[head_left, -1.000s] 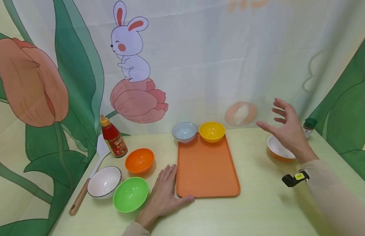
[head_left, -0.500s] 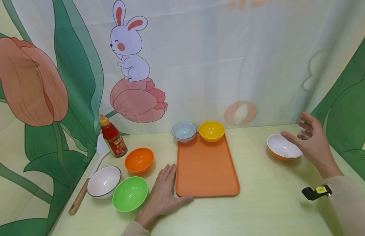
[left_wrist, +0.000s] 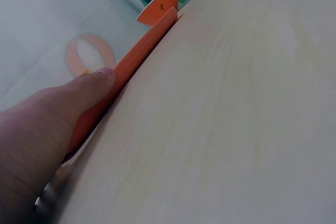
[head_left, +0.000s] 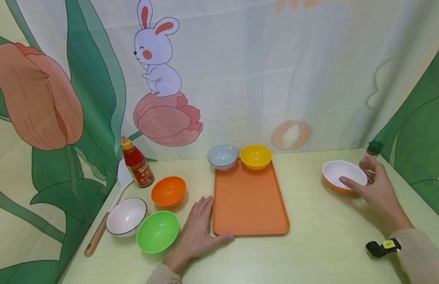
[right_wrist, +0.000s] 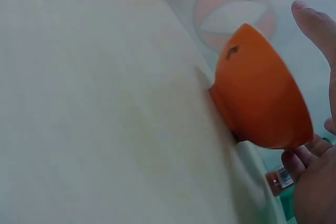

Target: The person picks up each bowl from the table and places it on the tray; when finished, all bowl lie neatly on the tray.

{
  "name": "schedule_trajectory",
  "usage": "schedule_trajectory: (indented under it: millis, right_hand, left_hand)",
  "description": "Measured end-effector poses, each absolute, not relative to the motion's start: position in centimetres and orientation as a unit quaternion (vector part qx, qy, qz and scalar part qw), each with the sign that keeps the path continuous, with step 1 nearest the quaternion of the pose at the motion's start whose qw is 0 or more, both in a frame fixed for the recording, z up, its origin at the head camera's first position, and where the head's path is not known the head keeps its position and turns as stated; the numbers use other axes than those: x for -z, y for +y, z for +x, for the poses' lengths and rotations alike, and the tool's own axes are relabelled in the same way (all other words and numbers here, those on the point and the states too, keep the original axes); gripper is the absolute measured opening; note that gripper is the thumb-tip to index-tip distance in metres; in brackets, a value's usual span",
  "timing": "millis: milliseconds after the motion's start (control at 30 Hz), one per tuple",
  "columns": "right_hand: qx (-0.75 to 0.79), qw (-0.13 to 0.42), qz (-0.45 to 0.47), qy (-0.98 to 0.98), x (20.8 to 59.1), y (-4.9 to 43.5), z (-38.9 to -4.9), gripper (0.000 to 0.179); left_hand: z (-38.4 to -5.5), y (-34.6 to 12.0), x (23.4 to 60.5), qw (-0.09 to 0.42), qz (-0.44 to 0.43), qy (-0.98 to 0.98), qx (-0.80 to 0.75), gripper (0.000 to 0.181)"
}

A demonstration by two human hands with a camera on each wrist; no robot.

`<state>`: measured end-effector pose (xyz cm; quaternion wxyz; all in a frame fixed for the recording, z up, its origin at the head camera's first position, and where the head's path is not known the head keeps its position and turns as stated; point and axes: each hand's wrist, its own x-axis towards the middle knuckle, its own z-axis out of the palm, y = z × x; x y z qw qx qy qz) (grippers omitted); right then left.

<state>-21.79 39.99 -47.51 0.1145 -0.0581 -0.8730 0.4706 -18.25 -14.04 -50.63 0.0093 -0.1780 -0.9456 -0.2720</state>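
Head cam: L hand (head_left: pixel 198 234) lies spread on the counter (head_left: pixel 311 252), thumb & fingers bracketing near-left corner of orange tray (head_left: pixel 249 201), w/ green bowl (head_left: pixel 157 232) just left. R hand (head_left: pixel 379 195) is spread round white-lined orange bowl (head_left: pixel 341 172), thumb over its opening, can't tell if touching; green-capped jar (head_left: pixel 373 150) just beyond R fingers.

The tray (head_left: pixel 249 201) looks matt, the orange-and-white bowl (head_left: pixel 337 172) glossy.
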Motion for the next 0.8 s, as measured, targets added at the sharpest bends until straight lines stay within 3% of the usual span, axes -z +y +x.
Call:
schedule_trajectory:
  millis: [800]
  right_hand:
    - [-0.435, 0.132, -0.042, -0.89, 50.2, 39.5, -21.6, 0.119]
  left_hand:
    - [-18.1, -14.2, 50.7, 0.011, -0.18, -0.945, 0.272, 0.132]
